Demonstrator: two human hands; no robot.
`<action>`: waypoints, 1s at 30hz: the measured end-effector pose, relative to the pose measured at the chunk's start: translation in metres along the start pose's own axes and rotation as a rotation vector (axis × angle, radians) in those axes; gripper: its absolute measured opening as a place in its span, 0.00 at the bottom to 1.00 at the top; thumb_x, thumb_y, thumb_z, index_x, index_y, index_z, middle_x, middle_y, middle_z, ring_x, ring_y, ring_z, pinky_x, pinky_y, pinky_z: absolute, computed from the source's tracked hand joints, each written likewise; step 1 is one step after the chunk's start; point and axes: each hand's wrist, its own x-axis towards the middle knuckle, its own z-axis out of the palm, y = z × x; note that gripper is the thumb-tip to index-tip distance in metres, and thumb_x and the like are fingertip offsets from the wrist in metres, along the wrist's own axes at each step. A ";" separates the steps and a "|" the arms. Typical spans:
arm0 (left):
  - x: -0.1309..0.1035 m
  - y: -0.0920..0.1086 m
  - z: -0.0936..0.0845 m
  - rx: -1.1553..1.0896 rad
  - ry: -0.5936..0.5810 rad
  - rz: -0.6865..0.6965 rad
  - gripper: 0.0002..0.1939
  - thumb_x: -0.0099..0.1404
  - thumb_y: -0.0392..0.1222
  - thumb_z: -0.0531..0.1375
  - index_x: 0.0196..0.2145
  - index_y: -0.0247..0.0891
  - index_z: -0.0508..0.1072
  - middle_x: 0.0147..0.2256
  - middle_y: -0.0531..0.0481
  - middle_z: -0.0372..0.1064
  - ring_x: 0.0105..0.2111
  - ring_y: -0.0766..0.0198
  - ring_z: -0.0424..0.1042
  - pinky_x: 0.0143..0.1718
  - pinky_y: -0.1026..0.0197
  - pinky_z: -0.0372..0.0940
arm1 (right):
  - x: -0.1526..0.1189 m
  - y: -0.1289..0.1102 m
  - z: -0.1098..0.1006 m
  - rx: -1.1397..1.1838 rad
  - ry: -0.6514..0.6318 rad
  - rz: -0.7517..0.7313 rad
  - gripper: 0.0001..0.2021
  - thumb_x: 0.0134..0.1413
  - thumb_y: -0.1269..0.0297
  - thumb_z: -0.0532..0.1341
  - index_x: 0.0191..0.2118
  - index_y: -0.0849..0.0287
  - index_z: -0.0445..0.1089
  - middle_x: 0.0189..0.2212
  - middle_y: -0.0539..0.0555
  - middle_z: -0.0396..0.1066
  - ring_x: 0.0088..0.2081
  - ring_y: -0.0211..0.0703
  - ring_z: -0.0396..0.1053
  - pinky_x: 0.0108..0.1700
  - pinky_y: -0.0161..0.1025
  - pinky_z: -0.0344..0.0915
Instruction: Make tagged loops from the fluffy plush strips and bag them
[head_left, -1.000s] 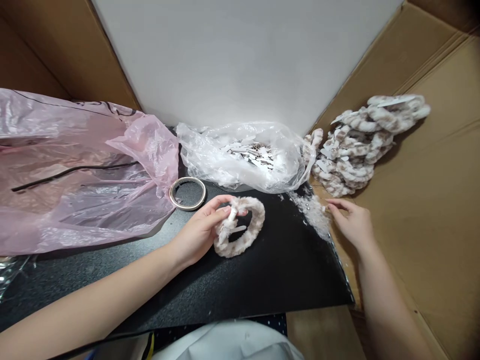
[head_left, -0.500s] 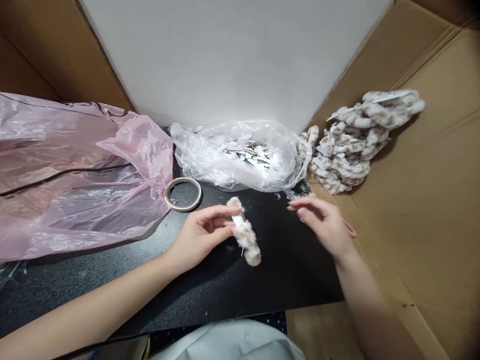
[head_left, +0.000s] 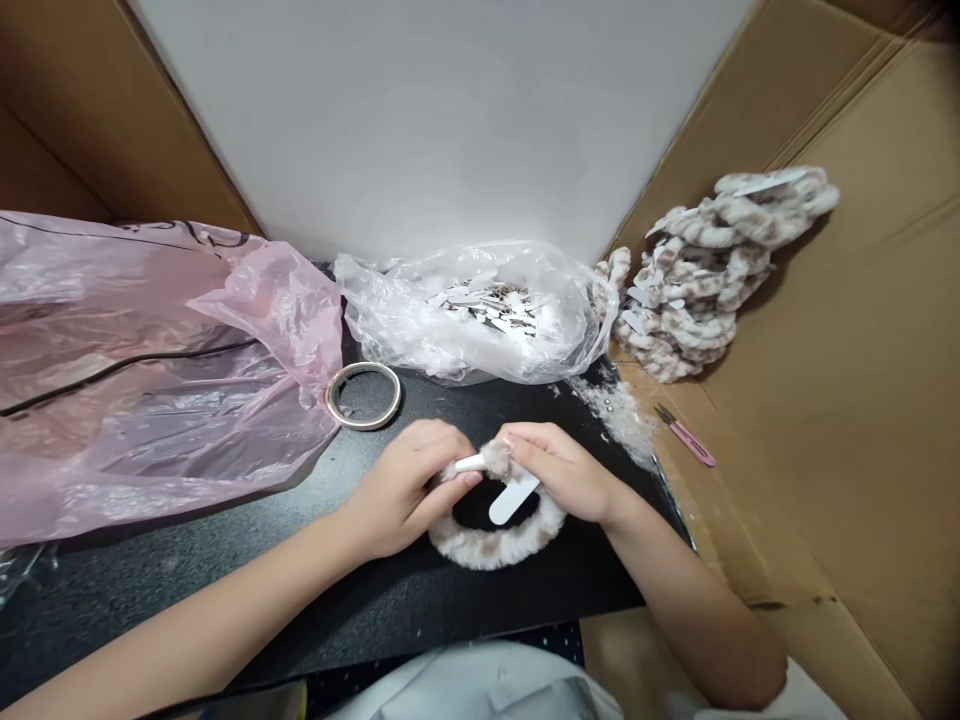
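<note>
Between my hands is a fluffy ring (head_left: 499, 545) in white and beige, its loop hanging toward me just over the black tabletop. My left hand (head_left: 416, 490) pinches the ring's upper left part, where a white band wraps round it. On the upper right, my right hand (head_left: 570, 470) grips the fluff with thumb and fingers. A white rounded tag (head_left: 514, 498) lies across the inside of the loop, close to my right fingers. How the tag joins the ring is hidden.
A roll of tape (head_left: 364, 396) lies left of my hands, beside a pink plastic bag (head_left: 225, 430). Behind stands a clear bag (head_left: 405, 325) of white tags. To the right are pink thread snips (head_left: 686, 436), loose fluff (head_left: 626, 425) and piled fluffy rings (head_left: 697, 290) against cardboard.
My right hand has come left and taken hold of the fluffy ring. The ring has turned, so its open loop and the tag now show. The snips are uncovered.
</note>
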 end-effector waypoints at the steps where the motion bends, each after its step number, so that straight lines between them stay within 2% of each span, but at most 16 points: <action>1: 0.000 0.002 0.001 -0.110 -0.077 -0.069 0.12 0.69 0.39 0.52 0.30 0.36 0.71 0.27 0.51 0.68 0.29 0.66 0.67 0.33 0.63 0.61 | 0.001 0.002 -0.001 0.057 -0.010 0.027 0.20 0.61 0.48 0.53 0.26 0.60 0.61 0.22 0.46 0.56 0.24 0.33 0.53 0.27 0.32 0.52; 3: 0.000 0.005 0.004 -0.275 -0.152 -0.221 0.17 0.70 0.42 0.50 0.26 0.35 0.68 0.22 0.54 0.64 0.23 0.69 0.64 0.28 0.66 0.58 | 0.002 0.003 0.000 0.113 -0.004 0.053 0.20 0.59 0.47 0.56 0.28 0.60 0.61 0.22 0.46 0.57 0.24 0.33 0.54 0.28 0.32 0.53; 7: -0.001 0.004 0.008 -0.483 -0.142 -0.410 0.20 0.70 0.48 0.51 0.23 0.35 0.65 0.20 0.56 0.61 0.21 0.70 0.60 0.25 0.67 0.55 | 0.003 0.003 0.005 -0.045 0.079 -0.001 0.13 0.53 0.56 0.64 0.35 0.61 0.66 0.26 0.46 0.63 0.28 0.34 0.59 0.31 0.31 0.55; 10: -0.001 0.001 0.009 -0.653 -0.154 -0.502 0.21 0.69 0.53 0.50 0.26 0.34 0.67 0.22 0.53 0.63 0.23 0.68 0.63 0.25 0.66 0.57 | 0.004 0.005 0.008 -0.089 0.086 -0.037 0.09 0.57 0.60 0.61 0.32 0.61 0.67 0.25 0.46 0.61 0.27 0.33 0.59 0.31 0.32 0.55; 14: -0.001 -0.003 0.012 -0.803 -0.138 -0.615 0.19 0.67 0.53 0.54 0.27 0.35 0.67 0.23 0.55 0.62 0.23 0.69 0.60 0.24 0.67 0.57 | 0.005 0.013 0.007 -0.017 -0.001 0.007 0.15 0.60 0.55 0.58 0.28 0.61 0.64 0.21 0.45 0.58 0.24 0.32 0.56 0.27 0.32 0.53; 17: -0.002 -0.002 0.013 -0.960 -0.168 -0.684 0.18 0.66 0.52 0.56 0.27 0.34 0.68 0.21 0.56 0.59 0.21 0.70 0.59 0.22 0.68 0.56 | 0.007 0.021 0.003 0.267 -0.159 0.142 0.20 0.56 0.47 0.59 0.28 0.63 0.65 0.19 0.45 0.58 0.19 0.29 0.50 0.21 0.31 0.50; 19: -0.003 0.000 0.014 -1.080 -0.206 -0.693 0.19 0.66 0.53 0.56 0.26 0.34 0.69 0.20 0.56 0.60 0.20 0.70 0.59 0.23 0.67 0.57 | 0.010 0.028 -0.001 0.495 -0.281 0.203 0.22 0.53 0.45 0.61 0.27 0.64 0.66 0.17 0.44 0.58 0.16 0.28 0.48 0.19 0.31 0.50; 21: -0.003 0.003 0.016 -1.151 -0.231 -0.675 0.19 0.66 0.52 0.56 0.26 0.33 0.69 0.21 0.54 0.63 0.22 0.70 0.62 0.25 0.68 0.60 | 0.012 0.034 -0.004 0.661 -0.406 0.203 0.22 0.54 0.47 0.60 0.25 0.64 0.66 0.12 0.43 0.55 0.14 0.30 0.50 0.19 0.32 0.52; 24: -0.002 0.005 0.019 -1.193 -0.205 -0.647 0.14 0.67 0.48 0.58 0.31 0.34 0.70 0.28 0.50 0.70 0.28 0.67 0.69 0.32 0.66 0.64 | 0.016 0.044 -0.005 0.821 -0.521 0.198 0.23 0.61 0.51 0.52 0.20 0.61 0.63 0.08 0.43 0.49 0.14 0.34 0.56 0.22 0.33 0.59; 26: -0.002 0.005 0.022 -1.241 -0.130 -0.625 0.07 0.65 0.43 0.60 0.38 0.38 0.68 0.31 0.52 0.71 0.29 0.66 0.72 0.34 0.64 0.66 | 0.018 0.050 -0.001 0.842 -0.510 0.236 0.25 0.64 0.54 0.46 0.18 0.60 0.61 0.08 0.45 0.49 0.14 0.34 0.56 0.23 0.34 0.60; 28: -0.002 0.004 0.024 -1.288 -0.053 -0.599 0.11 0.62 0.39 0.63 0.40 0.42 0.64 0.31 0.55 0.70 0.30 0.66 0.73 0.34 0.63 0.67 | 0.021 0.053 0.004 0.784 -0.451 0.293 0.27 0.64 0.54 0.43 0.17 0.59 0.60 0.08 0.45 0.49 0.13 0.34 0.54 0.22 0.34 0.59; 30: -0.002 0.003 0.026 -1.276 0.015 -0.584 0.13 0.60 0.36 0.65 0.37 0.41 0.63 0.30 0.57 0.69 0.30 0.68 0.72 0.33 0.66 0.66 | 0.023 0.050 0.008 0.660 -0.276 0.298 0.25 0.63 0.52 0.46 0.19 0.60 0.62 0.10 0.46 0.53 0.14 0.34 0.55 0.21 0.34 0.58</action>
